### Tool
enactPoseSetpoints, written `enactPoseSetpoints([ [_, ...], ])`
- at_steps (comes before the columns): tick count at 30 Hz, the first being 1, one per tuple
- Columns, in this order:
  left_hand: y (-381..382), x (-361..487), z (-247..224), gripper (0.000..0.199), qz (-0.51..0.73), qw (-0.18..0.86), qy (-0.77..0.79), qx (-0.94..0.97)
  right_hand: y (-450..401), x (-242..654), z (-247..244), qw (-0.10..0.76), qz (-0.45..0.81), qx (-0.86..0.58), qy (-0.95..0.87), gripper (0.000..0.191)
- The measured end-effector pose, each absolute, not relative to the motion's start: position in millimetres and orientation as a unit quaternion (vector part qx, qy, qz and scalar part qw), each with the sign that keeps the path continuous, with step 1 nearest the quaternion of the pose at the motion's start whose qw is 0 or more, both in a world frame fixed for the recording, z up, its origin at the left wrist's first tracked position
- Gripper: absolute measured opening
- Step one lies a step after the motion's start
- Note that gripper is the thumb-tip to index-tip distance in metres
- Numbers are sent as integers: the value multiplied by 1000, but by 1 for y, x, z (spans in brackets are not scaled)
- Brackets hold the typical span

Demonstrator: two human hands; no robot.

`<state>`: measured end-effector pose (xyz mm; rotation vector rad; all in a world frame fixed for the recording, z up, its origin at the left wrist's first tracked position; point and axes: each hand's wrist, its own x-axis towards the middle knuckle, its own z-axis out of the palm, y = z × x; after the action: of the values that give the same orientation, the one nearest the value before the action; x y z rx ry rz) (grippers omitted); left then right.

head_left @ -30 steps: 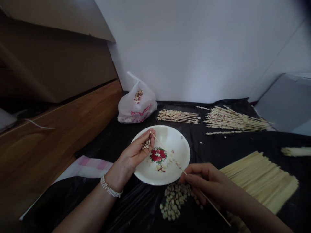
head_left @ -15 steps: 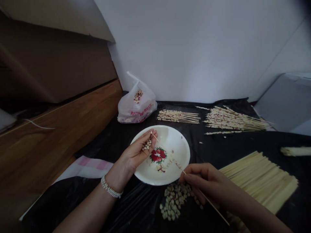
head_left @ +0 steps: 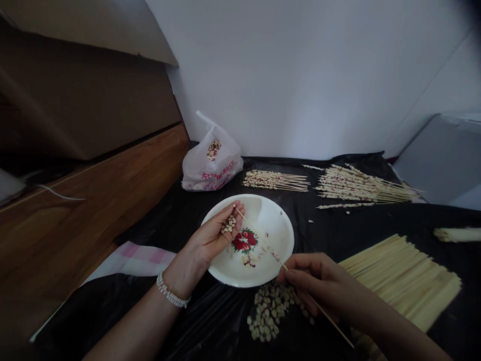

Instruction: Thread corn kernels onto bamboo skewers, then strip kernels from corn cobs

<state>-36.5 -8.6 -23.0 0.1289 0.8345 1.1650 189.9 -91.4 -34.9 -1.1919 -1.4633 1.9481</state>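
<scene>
My left hand (head_left: 220, 231), with a beaded bracelet on its wrist, is cupped palm up over the left part of a white bowl (head_left: 278, 215) and holds several small kernels (head_left: 228, 224). Its fingertips are at the tip of a thin wooden skewer (head_left: 326, 315). My right hand (head_left: 308, 278) pinches that skewer at the bowl's right front edge; pale and reddish pieces are threaded along its middle. Red flowers decorate the bowl's bottom, where a few loose pieces lie. A pile of kernels (head_left: 265, 313) sits on black plastic in front of the bowl.
Behind the bowl are a white plastic bag (head_left: 212, 168), a bundle of filled skewers (head_left: 276, 180) and a larger filled bundle (head_left: 349, 185). Bare sticks (head_left: 406, 281) lie at right. A cardboard box (head_left: 90, 90) and wooden board (head_left: 143, 165) stand at left.
The kernels in my left palm have shifted slightly, and the skewer's tip now shows no piece on it. My right hand is nearly still.
</scene>
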Motion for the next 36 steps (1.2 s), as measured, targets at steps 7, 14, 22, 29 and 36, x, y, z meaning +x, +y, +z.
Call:
enactPoseSetpoints([
  [7, -8, -39, -25, 32, 547, 736, 393, 67, -91, 190, -35, 218, 700, -421, -534, 41],
  [14, -8, -36, -21, 34, 540, 738, 402, 49, -89, 190, -36, 217, 703, -415, -535, 40],
  [22, -10, -33, -17, 34, 535, 742, 401, 46, -90, 191, -37, 221, 697, -417, -540, 40],
  [29, -10, -34, -19, 33, 540, 740, 396, 60, -90, 191, -36, 211, 704, -421, -531, 42],
  [36, -8, -38, -25, 32, 547, 732, 398, 81, -90, 191, -36, 215, 702, -414, -538, 40],
])
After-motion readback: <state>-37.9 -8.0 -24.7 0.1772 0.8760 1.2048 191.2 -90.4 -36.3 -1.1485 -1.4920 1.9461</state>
